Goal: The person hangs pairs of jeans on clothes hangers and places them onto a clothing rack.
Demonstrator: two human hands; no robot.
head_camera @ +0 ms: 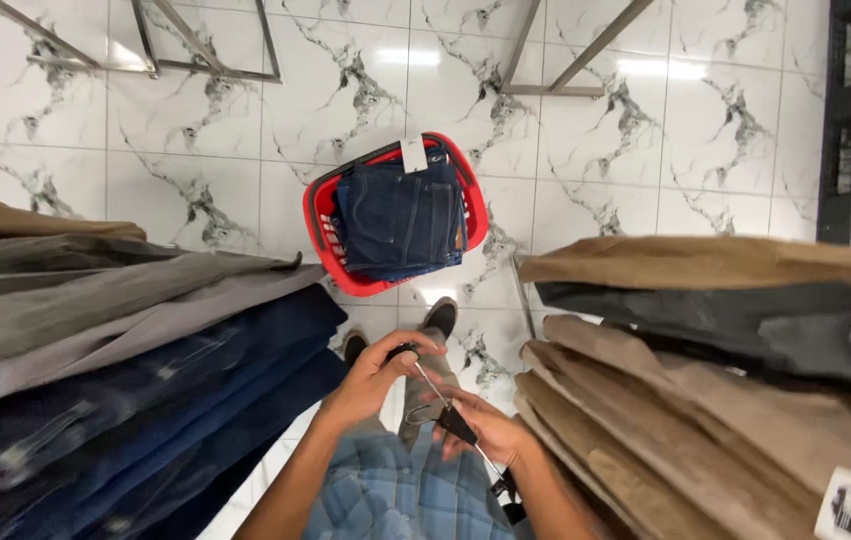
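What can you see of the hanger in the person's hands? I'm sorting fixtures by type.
The hanger is a clip type: a thin metal bar with black clips, one near each hand, and what looks like a wire hook at mid-bar. It carries no garment and runs diagonally from upper left to lower right. The left hand grips its upper end; the right hand holds the lower part.

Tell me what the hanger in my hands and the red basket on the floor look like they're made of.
The hanger looks like thin shiny metal wire with black clips, probably plastic. The basket looks like glossy moulded red plastic, with slotted walls; it holds folded dark blue jeans, seemingly denim. Left hand and right hand grip the hanger.
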